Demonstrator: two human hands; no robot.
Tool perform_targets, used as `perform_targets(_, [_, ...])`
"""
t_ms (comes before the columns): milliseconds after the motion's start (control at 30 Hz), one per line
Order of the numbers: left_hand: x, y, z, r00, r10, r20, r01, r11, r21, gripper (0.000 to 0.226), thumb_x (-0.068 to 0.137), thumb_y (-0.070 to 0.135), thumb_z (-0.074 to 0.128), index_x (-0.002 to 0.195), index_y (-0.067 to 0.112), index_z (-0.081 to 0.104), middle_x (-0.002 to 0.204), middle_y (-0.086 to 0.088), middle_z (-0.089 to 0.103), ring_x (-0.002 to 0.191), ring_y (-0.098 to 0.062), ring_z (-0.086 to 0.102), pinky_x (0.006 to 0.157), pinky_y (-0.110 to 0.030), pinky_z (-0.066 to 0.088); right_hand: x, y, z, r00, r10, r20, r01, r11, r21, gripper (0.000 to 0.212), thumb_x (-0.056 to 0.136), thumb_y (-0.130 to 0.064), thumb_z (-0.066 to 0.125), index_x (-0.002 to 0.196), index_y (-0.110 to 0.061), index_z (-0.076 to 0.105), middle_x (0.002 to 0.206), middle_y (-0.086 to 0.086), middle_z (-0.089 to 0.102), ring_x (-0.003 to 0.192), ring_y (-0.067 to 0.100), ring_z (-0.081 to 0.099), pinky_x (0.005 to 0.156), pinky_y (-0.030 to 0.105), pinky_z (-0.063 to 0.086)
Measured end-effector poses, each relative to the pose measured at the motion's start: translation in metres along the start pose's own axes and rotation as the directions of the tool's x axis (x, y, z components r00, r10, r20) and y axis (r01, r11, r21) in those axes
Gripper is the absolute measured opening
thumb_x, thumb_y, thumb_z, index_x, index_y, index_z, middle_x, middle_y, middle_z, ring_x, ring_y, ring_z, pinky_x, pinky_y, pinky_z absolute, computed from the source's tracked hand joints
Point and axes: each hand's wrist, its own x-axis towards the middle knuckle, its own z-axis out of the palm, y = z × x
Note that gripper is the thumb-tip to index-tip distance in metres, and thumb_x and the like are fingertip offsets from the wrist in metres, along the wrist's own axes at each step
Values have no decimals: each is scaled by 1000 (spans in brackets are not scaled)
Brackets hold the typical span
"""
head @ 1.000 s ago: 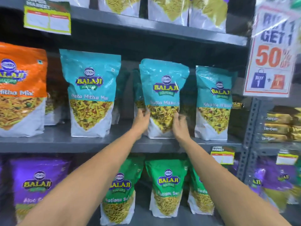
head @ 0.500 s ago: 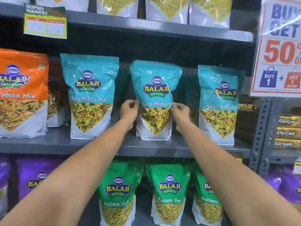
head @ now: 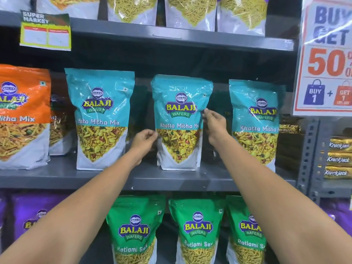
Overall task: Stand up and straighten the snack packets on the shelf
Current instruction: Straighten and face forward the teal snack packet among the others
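Note:
Three teal Khatta Mitha Mix packets stand upright on the grey middle shelf (head: 171, 180). The middle teal packet (head: 180, 103) is between my hands. My left hand (head: 144, 140) pinches its left edge about halfway up. My right hand (head: 215, 123) grips its right edge a little higher, beside the logo. The left teal packet (head: 99, 115) and the right teal packet (head: 255, 119) stand apart from it with gaps on both sides. More teal packets sit in shadow behind the front row.
An orange Mitha Mix packet (head: 21, 115) stands at the far left. Green Ratlami Sev packets (head: 196, 229) and purple packets (head: 36, 216) fill the shelf below, yellow sev packets (head: 190, 10) the shelf above. A 50% offer sign (head: 325, 60) hangs right, above gold biscuit packs (head: 339, 159).
My hands have slid up from the bottom of the middle teal packet to its side edges. The right hand is now higher than the left, and the packet stands straighter.

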Motion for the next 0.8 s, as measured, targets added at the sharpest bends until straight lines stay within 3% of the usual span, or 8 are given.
perform_targets(100, [-5, -7, 3, 1000, 6, 9, -6, 1000, -5, 13, 90, 11, 57, 102, 10, 62, 93, -3, 63, 99, -23, 57, 89, -46, 53, 8, -9, 5, 999, -16, 34, 18, 999, -37, 12, 92, -17, 57, 82, -15, 63, 91, 2, 65, 91, 16, 60, 87, 33, 53])
perform_targets(167, [-4, -4, 3, 999, 29, -32, -28, 999, 31, 18, 88, 11, 59, 104, 3, 64, 95, -7, 64, 96, -23, 58, 93, -45, 51, 10, -10, 5, 999, -32, 30, 33, 998, -51, 14, 91, -17, 59, 77, -17, 64, 85, 0, 66, 83, 13, 58, 76, 28, 53])
perform_targets(333, [-4, -1, -6, 994, 89, -60, -87, 995, 43, 12, 86, 12, 64, 95, 6, 66, 80, -1, 65, 75, -14, 59, 61, -24, 54, 14, -11, -5, 980, -164, -115, 143, 974, -174, 10, 86, -20, 65, 91, -13, 70, 93, 1, 69, 87, 12, 60, 66, 16, 46])
perform_targets(433, [-6, -3, -7, 999, 35, 11, -34, 998, -52, 6, 88, 9, 60, 92, 7, 64, 83, -3, 64, 74, -12, 60, 54, -19, 56, 12, -8, -9, 989, -147, -15, 144, 979, -142, 9, 88, -20, 63, 89, -13, 68, 86, 0, 66, 82, 14, 58, 75, 25, 53])
perform_targets(500, [-9, -5, -7, 999, 7, 46, -4, 998, -63, 12, 88, 10, 60, 99, 7, 62, 88, -4, 64, 81, -15, 61, 63, -25, 59, 7, -4, -14, 988, -94, 119, 106, 989, -100, 6, 88, -18, 62, 86, -14, 66, 84, 0, 66, 78, 15, 59, 76, 27, 55])
perform_targets(600, [-14, -15, -9, 995, -46, 92, 48, 999, -16, 18, 87, 13, 62, 104, 7, 62, 101, -11, 64, 94, -21, 60, 87, -45, 53, 0, 5, -22, 967, -33, 254, 48, 998, -50, 7, 89, -14, 60, 83, -14, 64, 75, -4, 69, 70, 11, 60, 60, 21, 53])
perform_targets(700, [-17, -21, -9, 991, -87, 97, 91, 995, -39, 6, 87, 9, 61, 91, 14, 64, 99, -11, 66, 86, -19, 62, 85, -44, 53, -3, 7, -25, 968, -21, 251, 19, 1000, 8, 9, 90, -16, 59, 83, -13, 64, 76, -3, 67, 71, 11, 56, 64, 23, 47])
perform_targets(800, [-18, -21, -12, 985, -116, 125, 120, 993, -20, 14, 87, 3, 59, 85, 16, 63, 91, -7, 66, 83, -17, 62, 84, -41, 53, -4, 2, -26, 963, -3, 268, 0, 1000, 11, 14, 92, -13, 55, 80, -12, 62, 80, 3, 62, 73, 14, 56, 66, 24, 47])
